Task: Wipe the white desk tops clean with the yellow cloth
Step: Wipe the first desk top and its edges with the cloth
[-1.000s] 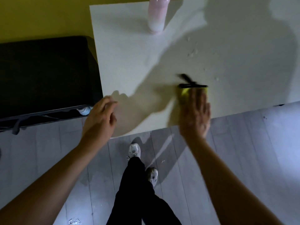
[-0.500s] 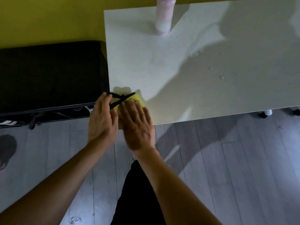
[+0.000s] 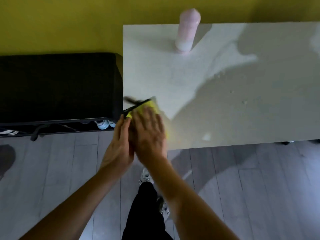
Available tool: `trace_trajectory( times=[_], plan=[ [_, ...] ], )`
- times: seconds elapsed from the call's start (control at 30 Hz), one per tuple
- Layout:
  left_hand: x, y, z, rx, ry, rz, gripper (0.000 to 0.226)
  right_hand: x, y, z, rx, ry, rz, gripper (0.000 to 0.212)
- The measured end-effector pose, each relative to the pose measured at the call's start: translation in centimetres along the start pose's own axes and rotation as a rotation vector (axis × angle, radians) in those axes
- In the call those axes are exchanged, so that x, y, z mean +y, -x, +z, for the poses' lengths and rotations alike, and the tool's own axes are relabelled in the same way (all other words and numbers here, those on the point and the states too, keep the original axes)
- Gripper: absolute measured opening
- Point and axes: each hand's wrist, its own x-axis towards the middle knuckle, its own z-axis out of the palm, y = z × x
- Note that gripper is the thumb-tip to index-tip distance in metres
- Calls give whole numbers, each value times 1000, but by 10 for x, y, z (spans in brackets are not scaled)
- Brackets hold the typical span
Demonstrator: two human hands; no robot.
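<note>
The white desk top [image 3: 225,75] fills the upper right, half in shadow. A yellow cloth [image 3: 152,105] with a black trim strip lies at the desk's near-left corner. My right hand [image 3: 149,130] lies flat on it with fingers spread, blurred by motion. Beside it at the desk's left edge is my left hand [image 3: 119,142], fingers extended and fingertips touching the cloth's corner; it holds nothing that I can see. Small crumbs or droplets [image 3: 244,102] dot the desk to the right.
A pink bottle [image 3: 186,32] stands at the desk's far edge by the yellow wall. A black bench [image 3: 57,87] abuts the desk's left side, with white shoes [image 3: 103,123] under it. Grey plank floor [image 3: 242,187] lies below, with my own legs and shoes.
My right hand swept the cloth from the desk's near middle to its near-left corner. My left hand closed in against the right hand at the desk edge. The view shifted left.
</note>
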Motion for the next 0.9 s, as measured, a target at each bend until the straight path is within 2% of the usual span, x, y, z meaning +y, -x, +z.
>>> trace_trajectory(
  times=[0.1,0.17,0.3,0.4,0.47,0.53,0.6,0.67,0.7,0.77,0.83,0.9],
  plan=[
    [-9,1,-4,49,-44,-108,73,1,-14,3,-64,12,-138,67],
    [-14,-1,-4,55,-171,-18,72,34,-25,-6,-39,87,-104,68],
    [-8,-23,-2,12,-289,140,60,127,-65,-47,136,42,416,67],
    [-3,-38,-2,18,-293,130,53,145,-84,-56,179,12,607,59],
    [-2,-40,-1,45,-284,107,51,113,-92,-43,213,35,508,60],
    [-1,-39,2,80,-287,99,56,70,-98,-24,192,31,200,65],
    [-2,-39,4,115,-301,102,64,40,-103,-10,98,38,-95,61],
    [-4,-40,4,133,-314,115,63,39,-109,-7,9,61,-232,60],
    [-4,-40,3,139,-317,119,59,47,-113,-11,-14,82,-235,60],
    [-4,-42,1,146,-315,119,50,74,-121,-24,21,70,-82,57],
    [-3,-47,0,148,-312,120,39,114,-129,-43,132,25,207,54],
    [-1,-60,-4,163,-292,120,36,149,-133,-61,166,43,402,56]
  ],
)
